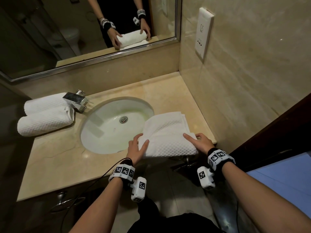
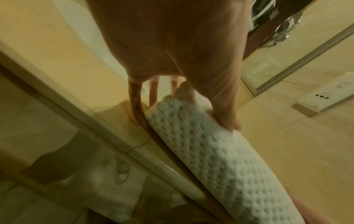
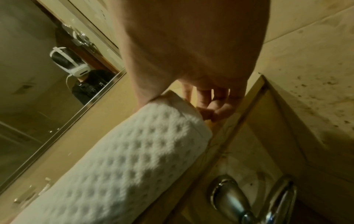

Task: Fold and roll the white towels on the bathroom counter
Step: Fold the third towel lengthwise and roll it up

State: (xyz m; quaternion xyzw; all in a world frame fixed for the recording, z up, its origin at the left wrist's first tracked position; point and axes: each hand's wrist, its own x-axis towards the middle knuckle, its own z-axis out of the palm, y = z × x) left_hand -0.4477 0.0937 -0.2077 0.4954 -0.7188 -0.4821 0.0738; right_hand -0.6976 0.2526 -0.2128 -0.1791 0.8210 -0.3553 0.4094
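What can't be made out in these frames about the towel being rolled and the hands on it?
- Head view: both ends of the towel roll, covered by the left hand and right hand.
- Right wrist view: whether the curled fingers pinch the towel; the palm blocks them and the picture is blurred.
- Head view: the right end of the far rolled towel, behind the faucet.
- Head view: markings on the wall plate, too small.

Towel (image 1: 168, 137) on counter (image 1: 58, 157), part rolled, under left fingers (image 1: 144, 144) at one end and right fingers (image 1: 190, 137) at the other. Flat part beyond fingertips. Sink (image 1: 101, 132) just left of left fingers. Faucet (image 1: 75, 101) and two rolls (image 1: 45, 118) farther left, rolls touching. Mirror (image 1: 67, 39) far beyond fingertips. Socket (image 1: 203, 32) on wall, beyond and right of right fingers.
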